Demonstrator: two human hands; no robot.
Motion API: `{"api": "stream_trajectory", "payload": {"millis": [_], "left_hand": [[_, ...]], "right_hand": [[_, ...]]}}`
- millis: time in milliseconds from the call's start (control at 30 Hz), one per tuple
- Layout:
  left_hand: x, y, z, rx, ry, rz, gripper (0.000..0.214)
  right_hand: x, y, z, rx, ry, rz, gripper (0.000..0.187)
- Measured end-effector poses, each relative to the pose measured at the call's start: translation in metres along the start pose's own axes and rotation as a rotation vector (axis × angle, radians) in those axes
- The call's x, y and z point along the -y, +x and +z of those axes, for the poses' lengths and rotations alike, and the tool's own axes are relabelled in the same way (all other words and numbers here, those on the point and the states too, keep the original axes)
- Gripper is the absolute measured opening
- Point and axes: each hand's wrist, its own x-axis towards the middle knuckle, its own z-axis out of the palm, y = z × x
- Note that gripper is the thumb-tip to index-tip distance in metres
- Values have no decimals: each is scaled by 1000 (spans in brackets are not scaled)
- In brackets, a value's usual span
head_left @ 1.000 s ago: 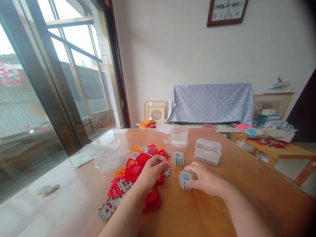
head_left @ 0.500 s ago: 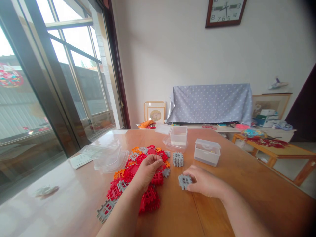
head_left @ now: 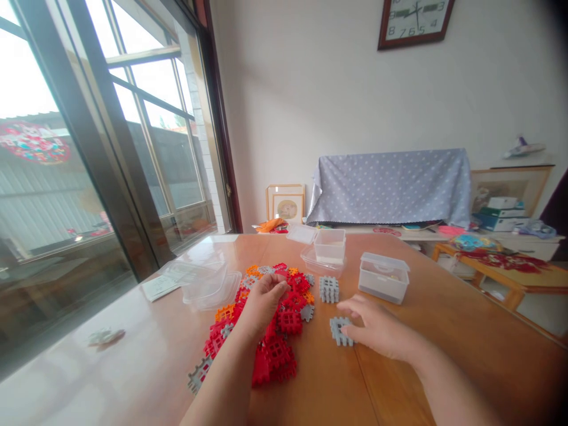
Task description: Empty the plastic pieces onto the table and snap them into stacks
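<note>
Gaping, the right hand (head_left: 377, 327) has a grey lattice block (head_left: 338, 335) at its thumb.

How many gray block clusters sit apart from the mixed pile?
2: the farther cluster, left of the clear box, and the nearer cluster, by the right hand's thumb. Others may be hidden behind the arms.

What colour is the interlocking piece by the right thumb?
The piece is grey, best seen in the head view.
</note>
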Motion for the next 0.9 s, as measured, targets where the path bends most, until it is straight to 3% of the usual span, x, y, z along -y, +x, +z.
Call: {"api": "stream_trajectory", "payload": {"millis": [100, 233, 433, 533, 733, 900], "left_hand": [[4, 7, -15, -110, 245, 96, 18], [7, 8, -29, -184, 758, 105, 15], [6, -5, -25, 34, 1241, 105, 24], [10, -5, -23, 99, 1351, 136, 24], [11, 1, -24, -22, 1415, 147, 25], [9, -4, -19, 51, 1416, 162, 25]], "right_hand": [[0, 3, 3, -63, 14, -23, 30], [-2, 8, 8, -137, 16, -33, 28], [1, 10, 14, -160, 30, -33, 28], [3, 9, 14, -152, 33, -31, 29], [3, 11, 15, -164, 52, -37, 30], [3, 11, 16, -170, 47, -33, 30]]}}
